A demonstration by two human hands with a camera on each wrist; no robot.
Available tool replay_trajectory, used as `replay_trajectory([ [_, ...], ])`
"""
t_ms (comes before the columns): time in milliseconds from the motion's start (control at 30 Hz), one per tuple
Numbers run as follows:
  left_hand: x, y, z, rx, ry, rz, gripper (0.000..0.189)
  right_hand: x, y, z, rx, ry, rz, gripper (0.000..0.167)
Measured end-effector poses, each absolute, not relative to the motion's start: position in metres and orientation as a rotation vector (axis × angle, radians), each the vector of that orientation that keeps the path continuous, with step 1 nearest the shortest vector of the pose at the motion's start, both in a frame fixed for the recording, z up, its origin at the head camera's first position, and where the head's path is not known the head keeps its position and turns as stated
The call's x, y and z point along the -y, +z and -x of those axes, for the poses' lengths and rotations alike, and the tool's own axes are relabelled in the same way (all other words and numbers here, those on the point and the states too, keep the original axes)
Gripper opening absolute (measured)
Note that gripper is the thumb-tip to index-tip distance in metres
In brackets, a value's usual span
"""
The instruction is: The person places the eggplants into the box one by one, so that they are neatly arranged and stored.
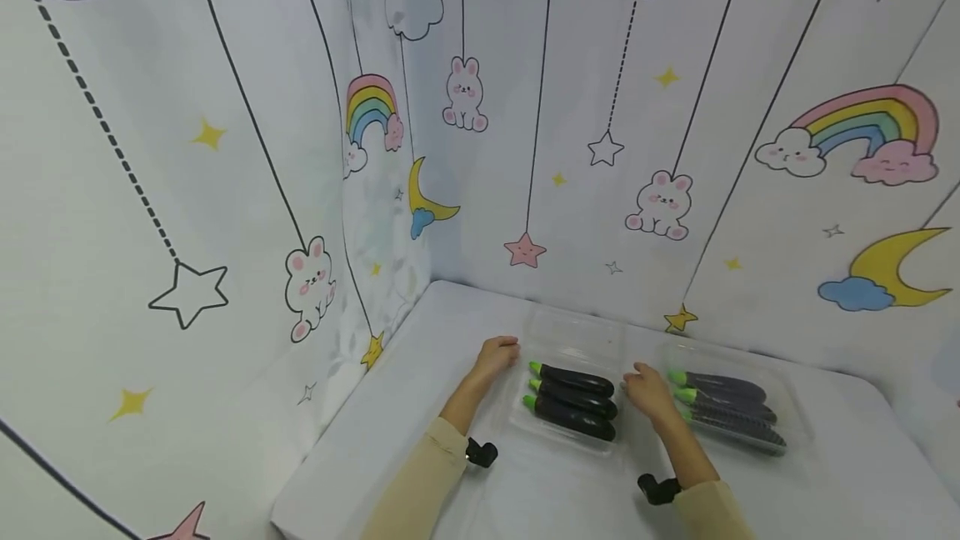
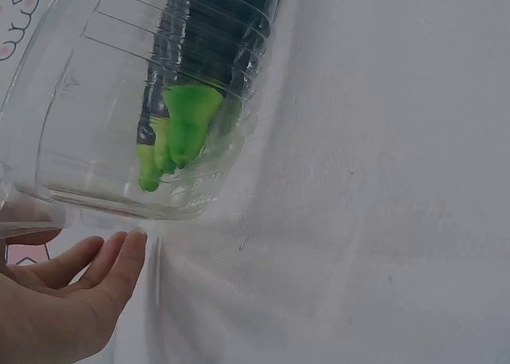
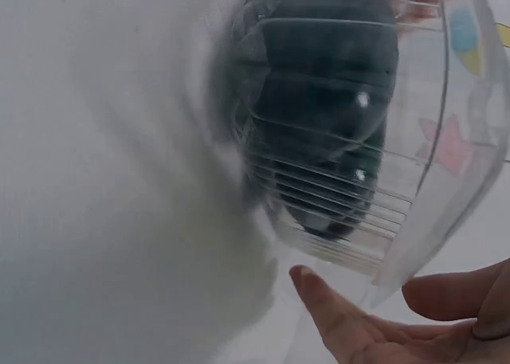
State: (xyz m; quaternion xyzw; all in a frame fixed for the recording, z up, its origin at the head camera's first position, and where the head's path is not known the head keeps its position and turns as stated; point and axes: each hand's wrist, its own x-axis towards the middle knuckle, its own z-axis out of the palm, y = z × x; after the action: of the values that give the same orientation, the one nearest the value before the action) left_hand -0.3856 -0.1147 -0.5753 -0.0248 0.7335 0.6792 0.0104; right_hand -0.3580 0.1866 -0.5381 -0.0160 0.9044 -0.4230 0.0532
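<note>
A clear plastic clamshell box (image 1: 567,442) lies on the table with its lid (image 1: 573,338) folded open at the back. Three dark eggplants (image 1: 573,398) with green stems lie side by side in it. My left hand (image 1: 497,357) is at the box's left side; in the left wrist view its thumb overlaps the clear rim, and its fingers, slightly bent, sit just below the corner. On the right side is my right hand (image 1: 647,390). In the right wrist view its thumb is right at the rim and a fingertip (image 3: 307,278) is close under the corner, thumb and finger spread apart.
To the right, another clear box (image 1: 795,407) holds three more eggplants (image 1: 727,411) under plastic. A white cloth covers the table (image 1: 420,357). Walls printed with rabbits, stars and rainbows stand along its left and back edges. Each wrist carries a small black camera (image 1: 482,452).
</note>
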Motion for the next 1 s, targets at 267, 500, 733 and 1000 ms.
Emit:
replay_trajectory([
  [267,0.107,-0.577,0.393,-2.171,2.131,0.022,0.048,-0.192,-0.549,0.363,-2.38,-1.727,-0.062,0.064],
  [500,0.108,-0.577,0.394,-2.003,2.23,-0.018,0.048,-0.194,-0.551,0.365,-2.177,-1.909,-0.083,0.068],
  [733,0.11,-0.576,0.391,-1.95,2.26,-0.028,0.048,-0.185,-0.551,0.366,-2.054,-2.098,-0.164,0.073],
  [1000,0.112,-0.577,0.393,-1.885,2.301,-0.038,0.051,-0.182,-0.549,0.367,-2.007,-2.106,-0.19,0.074],
])
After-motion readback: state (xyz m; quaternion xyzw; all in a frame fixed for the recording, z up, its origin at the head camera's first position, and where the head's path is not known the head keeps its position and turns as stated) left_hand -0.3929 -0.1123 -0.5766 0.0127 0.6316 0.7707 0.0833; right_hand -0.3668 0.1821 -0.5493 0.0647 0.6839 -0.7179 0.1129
